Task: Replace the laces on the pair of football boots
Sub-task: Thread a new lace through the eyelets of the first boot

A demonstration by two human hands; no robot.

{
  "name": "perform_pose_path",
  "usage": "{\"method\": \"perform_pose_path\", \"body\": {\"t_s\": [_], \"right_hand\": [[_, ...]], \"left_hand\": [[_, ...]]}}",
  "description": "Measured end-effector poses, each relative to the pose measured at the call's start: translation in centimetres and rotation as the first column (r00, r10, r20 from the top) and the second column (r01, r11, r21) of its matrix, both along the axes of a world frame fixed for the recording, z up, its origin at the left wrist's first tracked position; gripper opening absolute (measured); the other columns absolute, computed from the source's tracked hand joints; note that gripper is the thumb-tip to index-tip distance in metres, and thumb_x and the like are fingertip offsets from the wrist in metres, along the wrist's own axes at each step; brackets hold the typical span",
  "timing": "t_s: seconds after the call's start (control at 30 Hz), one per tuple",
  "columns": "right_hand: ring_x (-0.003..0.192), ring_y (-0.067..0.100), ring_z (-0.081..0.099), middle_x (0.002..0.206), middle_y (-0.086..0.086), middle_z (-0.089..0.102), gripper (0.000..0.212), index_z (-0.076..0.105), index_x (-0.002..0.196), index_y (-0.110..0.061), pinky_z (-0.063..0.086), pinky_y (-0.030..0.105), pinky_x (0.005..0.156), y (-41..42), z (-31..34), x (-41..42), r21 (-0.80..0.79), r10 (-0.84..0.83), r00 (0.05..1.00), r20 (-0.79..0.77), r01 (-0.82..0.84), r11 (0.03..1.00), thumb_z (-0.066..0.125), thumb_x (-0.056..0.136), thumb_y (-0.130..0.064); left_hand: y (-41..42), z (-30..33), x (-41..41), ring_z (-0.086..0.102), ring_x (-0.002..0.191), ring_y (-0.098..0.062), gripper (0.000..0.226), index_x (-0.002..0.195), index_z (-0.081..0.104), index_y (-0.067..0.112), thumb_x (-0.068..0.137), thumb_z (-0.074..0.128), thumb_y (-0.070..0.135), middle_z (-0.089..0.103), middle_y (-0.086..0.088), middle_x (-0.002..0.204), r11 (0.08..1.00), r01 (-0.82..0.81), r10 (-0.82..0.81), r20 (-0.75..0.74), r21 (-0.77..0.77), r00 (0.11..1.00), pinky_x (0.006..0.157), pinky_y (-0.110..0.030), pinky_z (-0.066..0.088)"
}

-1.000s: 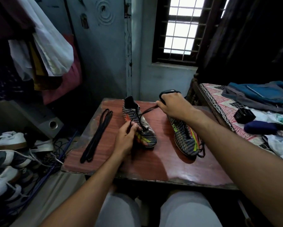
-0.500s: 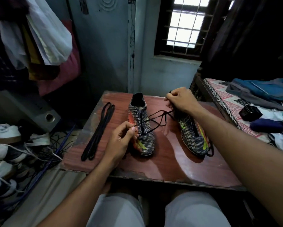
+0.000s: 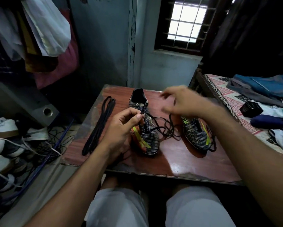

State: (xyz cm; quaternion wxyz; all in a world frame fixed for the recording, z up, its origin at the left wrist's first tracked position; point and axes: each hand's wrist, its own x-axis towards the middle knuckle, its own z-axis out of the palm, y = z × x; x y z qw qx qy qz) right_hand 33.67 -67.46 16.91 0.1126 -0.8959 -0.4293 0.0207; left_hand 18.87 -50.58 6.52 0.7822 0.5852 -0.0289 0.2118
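Table (image 3: 183,163): red-brown wood top; it bears both boots and the spare laces, so there is room to work flat.
Right boot (image 3: 195,134): lies toe toward the person at the right of the table, with its own black lace hanging loose at its near side; best left alone until the left one is stripped.
Left boot (image 3: 144,128): centre of the table, toe toward the person, its lace half out; judged the boot in hand, and it wants steadying so that pulls do not drag it.
Left hand (image 3: 121,126): thumb and forefinger pinch the old lace right at the eyelets, the heel of the hand against the boot's side; a good anchor to keep.
Right hand (image 3: 185,104): raised above the right boot, blurred; the fingers look spread, but whether they hold lace I cannot tell.
New laces (image 3: 99,127): a folded black bundle at the table's left, apart from the boots, untouched.
Old lace (image 3: 162,126): slack loops sprawl between the boots; draw it out one crossing at a time, along the eyelet, lest the loops knot.
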Motion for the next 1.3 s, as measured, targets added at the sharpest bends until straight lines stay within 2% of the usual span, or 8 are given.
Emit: {"method": "perform_pose_path", "body": {"t_s": [0.1, 0.23, 0.47, 0.57, 0.7, 0.83, 0.93, 1.3], "right_hand": [[0.099, 0.006, 0.064, 0.108, -0.007, 0.07, 0.025, 0.07, 0.111, -0.021, 0.051, 0.025, 0.091, 1.4, -2.8, -3.3, 0.001, 0.271, 0.949, -0.16, -0.275, 0.962, 0.069, 0.095, -0.04], [0.06, 0.001, 0.052, 0.067, -0.007, 0.055, 0.033, 0.065, 0.081, -0.008, 0.038, 0.027, 0.063, 1.0, -4.4, -1.3, 0.093, 0.072, 0.989, -0.126, -0.061, 0.994, 0.047, 0.107, -0.018], [0.098, 0.034, 0.062, 0.101, 0.019, 0.066, 0.027, 0.065, 0.099, 0.0, 0.044, 0.04, 0.081, -1.8, -3.1, 4.5, 0.405, -0.296, 0.954, 0.045, 0.254, 0.879, 0.041, 0.105, -0.01], [0.109, 0.029, 0.061, 0.114, 0.014, 0.065, 0.033, 0.069, 0.118, -0.01, 0.048, 0.045, 0.099, -1.0, -1.9, 3.1, 0.486, -0.213, 0.967, 0.137, 0.122, 0.865, 0.04, 0.105, -0.017], [0.102, 0.028, 0.055, 0.112, 0.009, 0.058, 0.04, 0.065, 0.13, -0.016, 0.047, 0.046, 0.092, 2.1, -1.5, -1.6, 0.255, 0.081, 0.933, 0.351, -0.178, 0.95, 0.038, 0.104, -0.03], [0.092, 0.026, 0.049, 0.106, 0.008, 0.052, 0.047, 0.064, 0.13, -0.014, 0.044, 0.045, 0.079, 4.2, -1.8, -4.3, 0.1, 0.193, 0.877, 0.441, -0.262, 0.96, 0.033, 0.1, -0.034], [0.092, 0.027, 0.05, 0.103, 0.008, 0.051, 0.039, 0.063, 0.126, -0.012, 0.046, 0.045, 0.079, 4.0, -1.9, -4.2, 0.099, 0.169, 0.863, 0.475, -0.244, 0.965, 0.038, 0.102, -0.03], [0.1, 0.036, 0.061, 0.098, 0.014, 0.061, 0.028, 0.063, 0.093, 0.0, 0.038, 0.035, 0.078, -1.1, -5.9, 2.5, 0.279, -0.297, 0.955, 0.004, 0.284, 0.917, 0.042, 0.105, -0.014]], "left_hand": [[-0.1, 0.4, -0.2, 0.063, 0.078, -0.013, 0.011, 0.098, 0.06, -0.001, 0.095, 0.059, 0.009, 0.066, -0.005, 0.083, 0.998, 0.033, -0.032, 0.022, -0.057, 0.999, 0.075, -0.025, 0.056], [0.5, 0.5, -0.5, 0.06, 0.075, -0.014, 0.016, 0.084, 0.061, 0.008, 0.092, 0.068, 0.02, 0.061, -0.008, 0.077, 1.0, 0.021, -0.021, 0.01, -0.008, 1.0, 0.077, -0.027, 0.052], [3.7, -0.9, -0.6, 0.064, 0.086, -0.018, 0.009, 0.074, 0.063, 0.024, 0.081, 0.065, 0.028, 0.061, 0.002, 0.078, 0.993, 0.059, -0.057, -0.022, 0.103, 0.998, 0.091, -0.038, 0.048], [3.7, -0.9, -0.4, 0.068, 0.097, -0.02, 0.027, 0.095, 0.067, 0.016, 0.085, 0.062, 0.04, 0.071, -0.002, 0.094, 0.968, -0.047, 0.06, -0.046, 0.245, 0.997, 0.094, -0.039, 0.049], [1.8, 0.7, 0.0, 0.067, 0.121, -0.017, 0.051, 0.131, 0.063, 0.022, 0.088, 0.064, 0.049, 0.073, -0.006, 0.124, 0.937, -0.117, 0.126, -0.006, 0.33, 0.992, 0.105, -0.028, 0.05], [-0.3, 1.6, -0.2, 0.069, 0.09, -0.007, 0.01, 0.105, 0.073, 0.015, 0.098, 0.067, 0.011, 0.076, 0.004, 0.091, 0.947, -0.108, 0.093, 0.063, 0.303, 0.994, 0.085, -0.02, 0.053], [-0.1, 1.4, -0.5, 0.054, 0.064, -0.005, 0.015, 0.093, 0.076, 0.006, 0.098, 0.063, 0.01, 0.06, 0.004, 0.063, 0.945, -0.216, 0.202, 0.08, 0.247, 0.976, 0.066, -0.019, 0.046], [2.9, 0.0, -1.2, 0.044, 0.053, -0.035, 0.032, 0.079, 0.059, 0.021, 0.108, 0.048, 0.033, 0.048, -0.017, 0.064, 0.651, -0.731, 0.671, 0.294, 0.205, 0.68, 0.05, -0.048, 0.039]]}}
